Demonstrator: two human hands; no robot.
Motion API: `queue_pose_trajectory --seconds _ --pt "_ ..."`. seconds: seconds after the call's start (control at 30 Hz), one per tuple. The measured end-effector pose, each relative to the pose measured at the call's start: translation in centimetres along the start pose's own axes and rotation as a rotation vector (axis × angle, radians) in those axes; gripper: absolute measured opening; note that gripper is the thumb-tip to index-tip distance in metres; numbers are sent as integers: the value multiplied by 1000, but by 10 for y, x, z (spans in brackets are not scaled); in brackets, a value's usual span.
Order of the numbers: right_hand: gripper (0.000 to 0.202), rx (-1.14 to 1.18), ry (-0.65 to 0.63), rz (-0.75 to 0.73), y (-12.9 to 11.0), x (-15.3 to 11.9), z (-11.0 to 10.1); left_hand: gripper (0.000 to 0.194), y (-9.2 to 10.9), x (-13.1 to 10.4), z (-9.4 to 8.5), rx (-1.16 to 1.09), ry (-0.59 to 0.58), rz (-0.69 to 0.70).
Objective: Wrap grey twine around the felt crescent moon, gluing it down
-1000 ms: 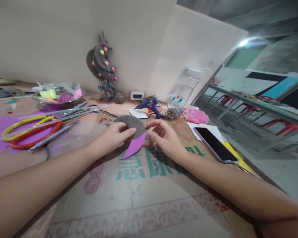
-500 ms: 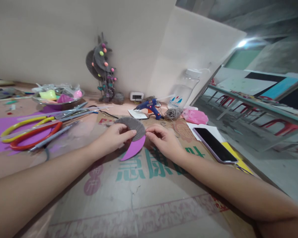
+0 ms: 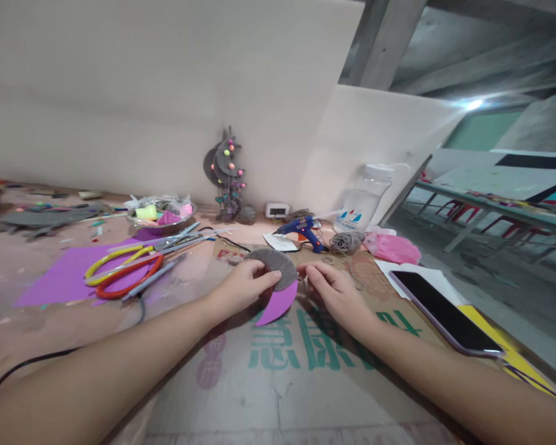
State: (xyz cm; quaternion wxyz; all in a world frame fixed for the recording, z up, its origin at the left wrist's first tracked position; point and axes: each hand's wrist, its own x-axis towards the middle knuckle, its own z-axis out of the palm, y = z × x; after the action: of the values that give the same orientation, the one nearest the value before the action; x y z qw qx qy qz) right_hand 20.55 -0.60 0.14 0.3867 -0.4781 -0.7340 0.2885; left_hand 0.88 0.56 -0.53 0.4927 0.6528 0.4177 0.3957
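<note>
A crescent (image 3: 278, 304) shows bare purple at its lower tip, while grey yarn (image 3: 280, 267) covers its upper part. My left hand (image 3: 248, 284) pinches the wrapped part between thumb and fingers. Just right of the crescent's edge is my right hand (image 3: 331, 289), its thumb and fingers pressed together; whatever they hold is too small to make out. Behind the hands lie a blue glue gun (image 3: 308, 232) and a loose bundle of grey yarn (image 3: 347, 242).
Scissors (image 3: 130, 272) with yellow and red handles lie left on purple sheets (image 3: 60, 278). Behind are a bowl (image 3: 160, 227), a moon ornament (image 3: 227, 167), a small clock (image 3: 277, 210) and a bottle (image 3: 364, 198). A phone (image 3: 445, 312) lies right, on cardboard (image 3: 231, 395).
The view has shifted, so everything appears lower and further right. My right hand's fingertips are slightly further from the crescent's edge. My left hand keeps its hold.
</note>
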Motion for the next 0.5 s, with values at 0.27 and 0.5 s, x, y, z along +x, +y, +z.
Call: queue_pose_trajectory --seconds 0.27,0.5 --pt "25 -98 -42 -103 -5 0 -1 28 -4 -2 0 16 -108 0" --pt "30 203 -88 157 7 3 0 26 3 -5 3 -220 -20 -48"
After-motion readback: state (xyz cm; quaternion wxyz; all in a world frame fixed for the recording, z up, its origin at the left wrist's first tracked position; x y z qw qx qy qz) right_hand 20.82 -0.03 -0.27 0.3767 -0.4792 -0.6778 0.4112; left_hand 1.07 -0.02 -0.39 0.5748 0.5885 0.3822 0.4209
